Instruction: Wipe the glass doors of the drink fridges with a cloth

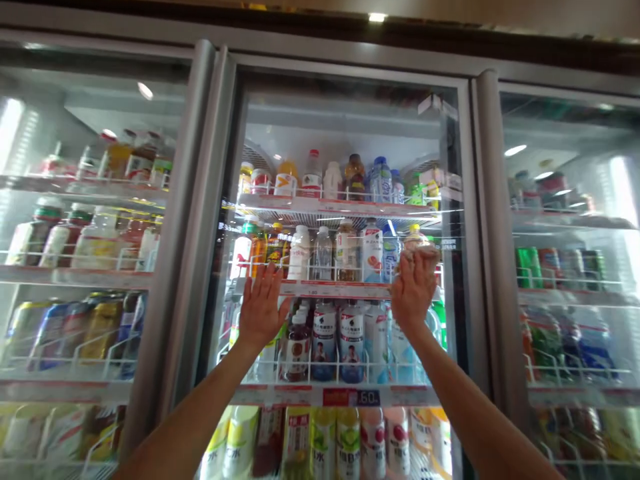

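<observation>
A closed glass door (345,127) of a drinks fridge fills the middle of the head view. My left hand (263,307) lies flat against the glass at left, fingers stretched out and holding nothing. On the right side, my right hand (414,288) presses a crumpled, light brownish cloth (423,255) to the glass. Part of the cloth is hidden under the fingers. Behind the pane, rows of bottles (345,250) stand on wire-fronted shelves, partly covered by my hands and forearms.
Metal door frames (486,200) and a long upright handle (193,200) edge the middle door. More glass-fronted fridge sections with bottles and cans (75,327) stand at left and right. Price strips (350,398) run along the shelf edges. Lights reflect in the glass.
</observation>
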The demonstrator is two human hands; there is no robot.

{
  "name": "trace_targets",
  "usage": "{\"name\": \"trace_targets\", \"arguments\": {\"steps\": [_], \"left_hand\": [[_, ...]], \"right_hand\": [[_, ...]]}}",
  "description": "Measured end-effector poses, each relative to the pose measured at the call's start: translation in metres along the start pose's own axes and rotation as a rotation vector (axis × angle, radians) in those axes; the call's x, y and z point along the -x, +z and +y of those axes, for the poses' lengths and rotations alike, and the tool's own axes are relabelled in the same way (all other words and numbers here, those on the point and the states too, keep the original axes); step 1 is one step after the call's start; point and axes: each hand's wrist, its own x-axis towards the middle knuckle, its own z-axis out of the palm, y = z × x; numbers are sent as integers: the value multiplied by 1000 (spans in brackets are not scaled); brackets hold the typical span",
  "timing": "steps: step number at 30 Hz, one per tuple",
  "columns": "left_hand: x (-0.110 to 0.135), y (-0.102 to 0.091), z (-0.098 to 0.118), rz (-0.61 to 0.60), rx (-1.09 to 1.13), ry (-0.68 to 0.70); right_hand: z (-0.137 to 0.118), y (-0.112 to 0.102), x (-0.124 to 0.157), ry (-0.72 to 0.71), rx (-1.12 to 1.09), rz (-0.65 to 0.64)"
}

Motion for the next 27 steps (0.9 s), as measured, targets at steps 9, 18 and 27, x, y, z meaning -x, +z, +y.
{"name": "trace_targets", "arguments": {"steps": [9, 18, 27], "left_hand": [[-1, 0, 0, 13, 5, 10], [-1, 0, -1, 25, 8, 16], [0, 0, -1, 31, -1, 28]], "right_hand": [[18, -20, 25, -332, -29, -202], [-14, -12, 38, -430, -86, -244], [35, -9, 12, 32, 67, 27]]}}
